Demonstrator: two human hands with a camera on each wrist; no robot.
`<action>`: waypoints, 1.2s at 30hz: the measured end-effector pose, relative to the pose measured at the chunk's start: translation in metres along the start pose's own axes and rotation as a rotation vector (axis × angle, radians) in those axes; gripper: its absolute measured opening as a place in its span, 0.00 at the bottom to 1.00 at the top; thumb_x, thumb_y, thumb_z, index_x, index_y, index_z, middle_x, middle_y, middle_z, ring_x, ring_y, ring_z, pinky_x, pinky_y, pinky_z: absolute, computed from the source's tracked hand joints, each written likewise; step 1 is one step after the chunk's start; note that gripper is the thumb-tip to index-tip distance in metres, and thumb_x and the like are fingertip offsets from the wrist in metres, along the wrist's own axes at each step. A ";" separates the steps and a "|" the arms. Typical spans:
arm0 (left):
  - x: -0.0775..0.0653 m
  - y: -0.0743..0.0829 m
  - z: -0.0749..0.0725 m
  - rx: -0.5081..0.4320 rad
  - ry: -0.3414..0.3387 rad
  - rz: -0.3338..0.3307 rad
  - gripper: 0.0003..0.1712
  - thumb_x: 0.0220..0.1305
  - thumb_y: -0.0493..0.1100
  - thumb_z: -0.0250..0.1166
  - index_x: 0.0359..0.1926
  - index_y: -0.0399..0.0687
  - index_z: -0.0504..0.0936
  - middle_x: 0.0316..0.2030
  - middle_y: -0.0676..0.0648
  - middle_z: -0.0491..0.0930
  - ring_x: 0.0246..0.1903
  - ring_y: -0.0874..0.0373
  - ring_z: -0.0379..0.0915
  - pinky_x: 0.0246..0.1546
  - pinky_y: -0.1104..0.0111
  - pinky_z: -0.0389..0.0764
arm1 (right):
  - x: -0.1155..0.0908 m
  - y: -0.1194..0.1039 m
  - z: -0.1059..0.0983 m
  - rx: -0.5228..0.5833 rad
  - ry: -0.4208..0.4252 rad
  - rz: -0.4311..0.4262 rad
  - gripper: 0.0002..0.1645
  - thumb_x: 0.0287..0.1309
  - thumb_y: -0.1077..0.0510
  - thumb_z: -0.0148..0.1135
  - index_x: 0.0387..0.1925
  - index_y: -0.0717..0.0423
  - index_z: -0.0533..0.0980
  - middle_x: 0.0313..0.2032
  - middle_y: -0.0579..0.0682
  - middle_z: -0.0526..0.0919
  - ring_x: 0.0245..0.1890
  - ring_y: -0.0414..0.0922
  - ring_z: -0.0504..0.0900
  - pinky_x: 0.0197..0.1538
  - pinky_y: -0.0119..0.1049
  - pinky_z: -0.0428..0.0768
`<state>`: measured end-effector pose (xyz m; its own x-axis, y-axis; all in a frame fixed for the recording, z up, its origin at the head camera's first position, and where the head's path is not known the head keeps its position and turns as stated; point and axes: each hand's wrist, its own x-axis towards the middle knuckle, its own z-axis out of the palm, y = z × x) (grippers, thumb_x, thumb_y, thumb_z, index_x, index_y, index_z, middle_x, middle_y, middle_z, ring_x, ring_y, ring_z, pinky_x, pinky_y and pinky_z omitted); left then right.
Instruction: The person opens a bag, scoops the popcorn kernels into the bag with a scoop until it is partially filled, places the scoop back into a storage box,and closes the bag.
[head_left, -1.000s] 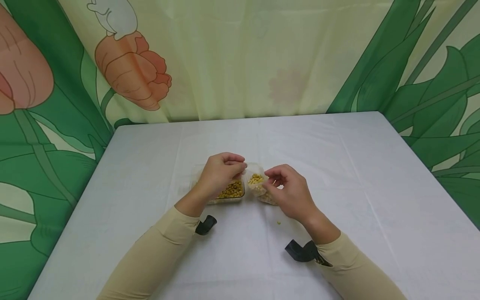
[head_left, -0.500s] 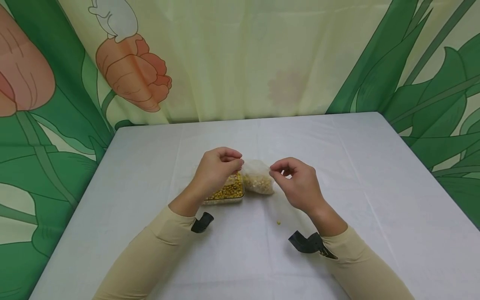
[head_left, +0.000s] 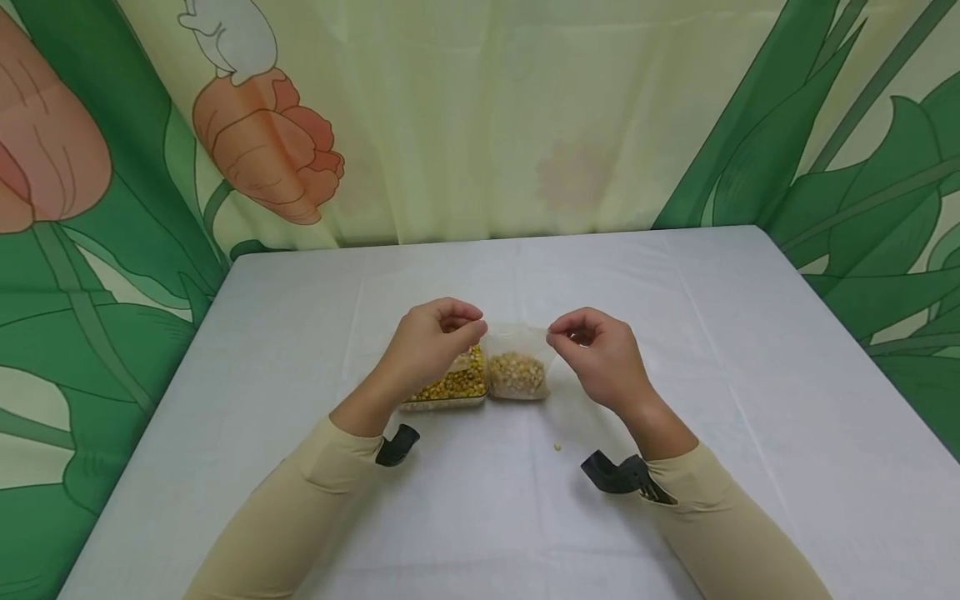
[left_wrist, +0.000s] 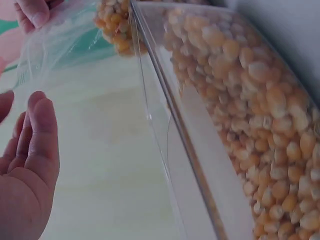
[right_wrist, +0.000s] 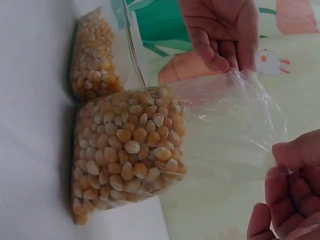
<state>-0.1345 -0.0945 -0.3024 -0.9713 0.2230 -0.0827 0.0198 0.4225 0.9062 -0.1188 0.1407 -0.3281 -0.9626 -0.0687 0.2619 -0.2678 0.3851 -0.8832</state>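
Note:
A clear plastic bag of corn kernels stands on the table. The left hand pinches its top left corner, above the container. At the top right corner, the right hand pinches the film between thumb and fingers. In the right wrist view the kernels fill the lower part of the bag, and the loose film is stretched between the left hand and the right hand. Against the bag's left side stands a clear rectangular container of corn kernels, partly hidden behind the left hand.
One loose kernel lies on the white tablecloth in front of the bag. Behind the table hangs a printed curtain with flowers and leaves. Black camera mounts sit at both wrists.
The right hand has moved right and slightly up, away from the left hand. The bag has gone from slumped to upright, its top pulled wider. The left hand has shifted slightly left.

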 end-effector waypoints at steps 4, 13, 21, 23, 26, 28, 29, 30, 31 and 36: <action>0.000 -0.003 0.000 0.093 0.003 0.040 0.15 0.64 0.46 0.71 0.49 0.47 0.83 0.40 0.52 0.84 0.43 0.57 0.80 0.42 0.62 0.81 | 0.000 0.002 -0.001 0.037 -0.015 0.002 0.02 0.61 0.69 0.65 0.36 0.66 0.81 0.36 0.59 0.85 0.35 0.41 0.80 0.40 0.29 0.78; 0.003 -0.008 0.008 0.101 0.030 0.078 0.08 0.65 0.40 0.70 0.44 0.46 0.84 0.36 0.52 0.85 0.39 0.58 0.81 0.38 0.65 0.81 | 0.000 0.005 -0.001 0.096 -0.066 0.027 0.06 0.61 0.69 0.66 0.40 0.67 0.80 0.37 0.58 0.84 0.35 0.41 0.80 0.39 0.29 0.79; 0.002 -0.009 0.008 0.120 0.057 0.081 0.06 0.65 0.41 0.70 0.42 0.46 0.85 0.35 0.53 0.86 0.36 0.59 0.81 0.32 0.66 0.79 | 0.002 0.008 0.002 0.084 -0.065 0.020 0.05 0.59 0.71 0.66 0.38 0.66 0.80 0.37 0.59 0.85 0.35 0.42 0.81 0.38 0.29 0.79; 0.002 -0.009 0.008 0.132 0.059 0.083 0.05 0.65 0.41 0.70 0.41 0.47 0.85 0.35 0.53 0.86 0.35 0.59 0.81 0.31 0.67 0.78 | 0.001 0.008 0.002 0.075 -0.058 0.021 0.04 0.60 0.70 0.66 0.37 0.66 0.80 0.37 0.59 0.85 0.35 0.41 0.81 0.39 0.29 0.79; 0.001 -0.010 0.008 0.157 0.060 0.090 0.04 0.65 0.41 0.71 0.40 0.48 0.85 0.34 0.53 0.86 0.34 0.59 0.80 0.29 0.67 0.78 | 0.001 0.008 0.001 0.053 -0.049 0.030 0.03 0.60 0.68 0.67 0.36 0.65 0.81 0.35 0.57 0.85 0.34 0.41 0.81 0.38 0.30 0.79; 0.001 -0.009 0.008 0.174 0.059 0.093 0.04 0.65 0.41 0.71 0.39 0.48 0.86 0.34 0.53 0.86 0.33 0.59 0.80 0.29 0.67 0.78 | 0.000 0.008 0.000 0.034 -0.044 0.036 0.03 0.59 0.67 0.68 0.36 0.64 0.82 0.34 0.55 0.86 0.34 0.41 0.81 0.37 0.30 0.78; 0.001 -0.008 0.007 0.180 0.057 0.093 0.04 0.65 0.41 0.71 0.39 0.48 0.86 0.33 0.54 0.86 0.33 0.59 0.80 0.29 0.67 0.78 | 0.000 0.007 -0.001 0.027 -0.042 0.039 0.04 0.59 0.67 0.69 0.35 0.64 0.82 0.33 0.54 0.86 0.33 0.42 0.81 0.36 0.30 0.77; 0.001 -0.008 0.007 0.184 0.056 0.093 0.03 0.64 0.41 0.71 0.39 0.48 0.86 0.33 0.54 0.86 0.33 0.59 0.80 0.29 0.67 0.78 | 0.000 0.007 -0.002 0.017 -0.041 0.041 0.04 0.58 0.66 0.70 0.35 0.64 0.82 0.33 0.53 0.86 0.33 0.42 0.80 0.35 0.30 0.77; 0.001 -0.008 0.007 0.186 0.054 0.092 0.03 0.64 0.40 0.71 0.39 0.48 0.86 0.33 0.54 0.86 0.33 0.59 0.80 0.29 0.67 0.78 | 0.000 0.007 -0.002 0.013 -0.043 0.042 0.04 0.58 0.66 0.70 0.35 0.64 0.82 0.32 0.52 0.86 0.33 0.42 0.80 0.34 0.30 0.76; 0.001 -0.009 0.007 0.166 0.044 0.098 0.04 0.65 0.40 0.71 0.40 0.47 0.86 0.34 0.53 0.85 0.35 0.59 0.81 0.32 0.66 0.80 | 0.001 0.008 -0.004 0.032 -0.056 0.047 0.05 0.58 0.65 0.70 0.35 0.65 0.82 0.32 0.53 0.86 0.33 0.43 0.80 0.32 0.31 0.75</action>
<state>-0.1342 -0.0920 -0.3133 -0.9721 0.2332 0.0244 0.1505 0.5406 0.8277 -0.1221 0.1471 -0.3339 -0.9747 -0.1027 0.1987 -0.2227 0.3594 -0.9062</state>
